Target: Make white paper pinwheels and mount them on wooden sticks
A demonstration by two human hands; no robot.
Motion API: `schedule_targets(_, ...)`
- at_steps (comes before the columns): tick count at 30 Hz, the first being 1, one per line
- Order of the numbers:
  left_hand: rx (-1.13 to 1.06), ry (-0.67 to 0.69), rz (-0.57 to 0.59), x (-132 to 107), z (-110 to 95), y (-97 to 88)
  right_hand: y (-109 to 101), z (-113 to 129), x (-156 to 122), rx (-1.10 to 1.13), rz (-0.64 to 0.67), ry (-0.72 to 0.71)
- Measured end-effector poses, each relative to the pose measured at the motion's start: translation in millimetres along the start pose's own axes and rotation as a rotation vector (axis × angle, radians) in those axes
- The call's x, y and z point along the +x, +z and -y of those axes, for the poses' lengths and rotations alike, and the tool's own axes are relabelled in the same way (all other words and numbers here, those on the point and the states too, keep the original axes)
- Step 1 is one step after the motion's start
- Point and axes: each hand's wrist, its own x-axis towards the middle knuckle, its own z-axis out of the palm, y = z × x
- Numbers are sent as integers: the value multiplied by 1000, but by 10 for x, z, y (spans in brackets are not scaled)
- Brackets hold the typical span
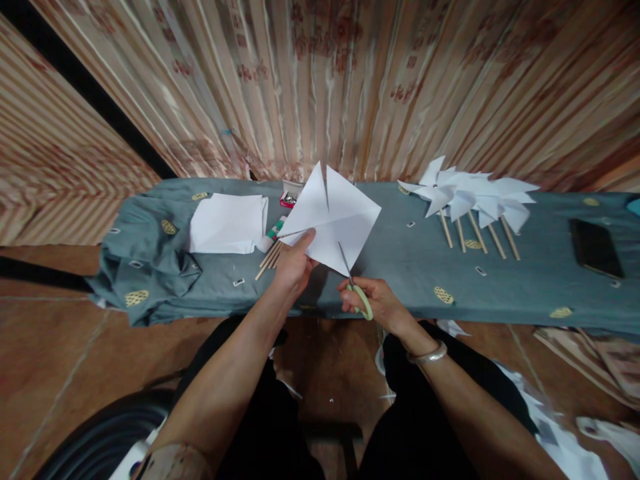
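Note:
A white square of paper (350, 210) is pinched at its lower left edge by my left hand (295, 263). Slits run into it from the top corner and the left corner, and a crease crosses it. In my right hand (373, 300) is a pair of scissors (363, 301) with light green handles. Their blades lie on the paper at its bottom corner, pointing toward the middle. Close to my left hand, several thin wooden sticks (269, 260) lie beside a green and white tube (274, 232). Behind the paper sits a small red box (289, 199) with shiny bits inside, partly covered.
A stack of white paper (227, 223) lies left on the cloth-covered table (400, 280). Several paper pinwheels (470, 193) on sticks rest to the right, then a dark phone (596, 248). A pleated curtain (350, 87) hangs behind. Paper scraps (565, 427) are low at right.

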Motion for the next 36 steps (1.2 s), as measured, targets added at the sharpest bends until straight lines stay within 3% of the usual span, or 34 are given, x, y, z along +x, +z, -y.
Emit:
schedule_targets(17,-7,9,-6,-1,16,-14,30,24,18,27,-28,28)
schedule_targets(23,9,62,59,-35,87,-21,18,38,22,46,-40,15)
schedule_targets(36,25,42,15,-52,62,3,35,26,49,94,-69,58)
